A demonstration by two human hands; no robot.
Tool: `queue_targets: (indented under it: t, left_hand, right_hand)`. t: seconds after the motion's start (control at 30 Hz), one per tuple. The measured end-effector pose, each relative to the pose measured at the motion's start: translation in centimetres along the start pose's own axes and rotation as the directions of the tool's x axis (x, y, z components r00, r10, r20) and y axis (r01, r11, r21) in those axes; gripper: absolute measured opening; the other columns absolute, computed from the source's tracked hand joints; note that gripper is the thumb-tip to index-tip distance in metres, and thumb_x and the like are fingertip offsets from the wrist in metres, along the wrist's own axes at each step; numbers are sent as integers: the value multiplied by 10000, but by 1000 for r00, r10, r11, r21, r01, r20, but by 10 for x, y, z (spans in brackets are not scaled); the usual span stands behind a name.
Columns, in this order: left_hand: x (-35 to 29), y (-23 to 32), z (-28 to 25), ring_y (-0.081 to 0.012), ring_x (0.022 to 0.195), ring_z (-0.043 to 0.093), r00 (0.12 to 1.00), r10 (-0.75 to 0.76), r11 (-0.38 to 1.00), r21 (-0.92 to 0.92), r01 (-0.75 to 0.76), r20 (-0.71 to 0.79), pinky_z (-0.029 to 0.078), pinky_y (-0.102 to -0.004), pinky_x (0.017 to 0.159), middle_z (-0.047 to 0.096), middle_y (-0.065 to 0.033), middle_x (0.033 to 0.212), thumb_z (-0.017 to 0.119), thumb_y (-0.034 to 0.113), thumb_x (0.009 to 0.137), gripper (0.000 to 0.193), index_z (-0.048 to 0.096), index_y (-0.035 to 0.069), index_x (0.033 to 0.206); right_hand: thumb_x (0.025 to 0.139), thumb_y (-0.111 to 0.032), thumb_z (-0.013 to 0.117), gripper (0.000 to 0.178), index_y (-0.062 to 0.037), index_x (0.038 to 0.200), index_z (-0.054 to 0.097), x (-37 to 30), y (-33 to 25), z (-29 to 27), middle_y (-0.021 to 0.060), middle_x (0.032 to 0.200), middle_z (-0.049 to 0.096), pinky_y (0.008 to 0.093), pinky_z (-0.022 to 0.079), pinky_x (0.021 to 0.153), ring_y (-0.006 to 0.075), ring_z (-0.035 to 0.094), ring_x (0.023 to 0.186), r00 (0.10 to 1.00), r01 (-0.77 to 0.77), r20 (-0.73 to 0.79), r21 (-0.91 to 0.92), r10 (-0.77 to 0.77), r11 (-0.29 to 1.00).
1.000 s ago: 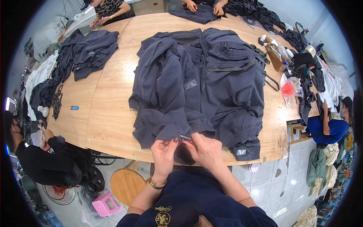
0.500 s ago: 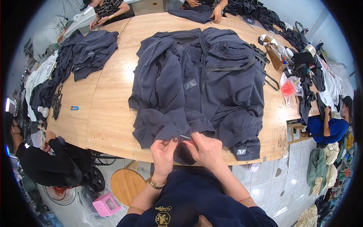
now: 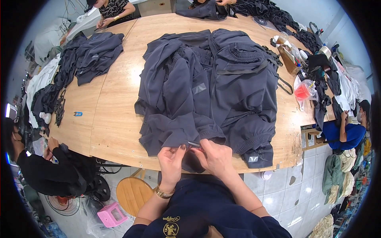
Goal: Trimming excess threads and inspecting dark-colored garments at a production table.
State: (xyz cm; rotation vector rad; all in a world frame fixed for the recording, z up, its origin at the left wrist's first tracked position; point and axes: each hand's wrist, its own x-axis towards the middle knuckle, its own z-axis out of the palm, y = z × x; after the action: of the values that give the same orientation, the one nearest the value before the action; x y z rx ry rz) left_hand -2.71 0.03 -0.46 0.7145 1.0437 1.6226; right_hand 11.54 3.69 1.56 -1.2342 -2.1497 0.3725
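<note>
"Shirt of dark navy cloth (image 3: 198, 198), with a gold emblem, is nearest my remote head view. A gold-coloured band (image 3: 164, 193) circles the left wrist."

"And the fingers?"

"The left hand (image 3: 170, 158) is closed, thumb and fingertips pinching dark charcoal cloth. Just beside it, the right hand (image 3: 215, 158) grips a small narrow-bladed metal tool (image 3: 193, 143). Its handle is mostly hidden from me, and I cannot tell whether the blade touches the cloth."

"Where does that cloth lie?"

"It joins a large heap of dark charcoal garments (image 3: 242, 95), with gathered edges and pale grey patches, on a broad, pale wooden table (image 3: 119, 119). One fold hangs over the near edge, below the hands. Low on my left stands a round light-wood stool (image 3: 134, 195)."

"Farther off?"

"On the tabletop, left of the heap, I see a small bright-blue object (image 3: 78, 114); to the right, a clear plastic bag around something red (image 3: 304, 92). At the far edge, a co-worker's hands, partly cut off by my view, are at another dark garment (image 3: 202, 10)."
</note>
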Motion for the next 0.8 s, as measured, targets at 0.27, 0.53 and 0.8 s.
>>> queue_targets:
  t: [0.27, 0.53, 0.8]
  left_hand:
    - [-1, 3, 4, -85, 858, 553, 999, -40, 999, -34, 39, -31, 446, -219, 785, 600, -56, 936, 570, -27, 865, 126, 566, -50, 989]
    - [0, 7, 6, -95, 863, 559, 999, -39, 996, -77, 38, -19, 455, -232, 804, 601, -65, 950, 561, -27, 868, 146, 563, -50, 1013]
    - [-1, 5, 5, -89, 856, 549, 999, -31, 998, -55, 30, -22, 452, -227, 795, 583, -43, 915, 564, -17, 870, 136, 565, -47, 1003]
  right_hand:
    - [784, -248, 677, 245, -70, 766, 510, 1, -1, 1, 55, 586, 551, 313, 411, 441, 227, 562, 486, 999, -31, -9, 59, 32, 998]
    - [784, -250, 677, 244, -67, 768, 516, -2, 0, 0, 52, 585, 554, 311, 410, 438, 225, 561, 479, 999, -31, 8, 45, 31, 999]
    - [781, -254, 678, 246, -69, 777, 517, -1, 0, 0, 51, 580, 544, 312, 410, 439, 222, 558, 480, 1000, -13, 1, 18, 13, 1000]
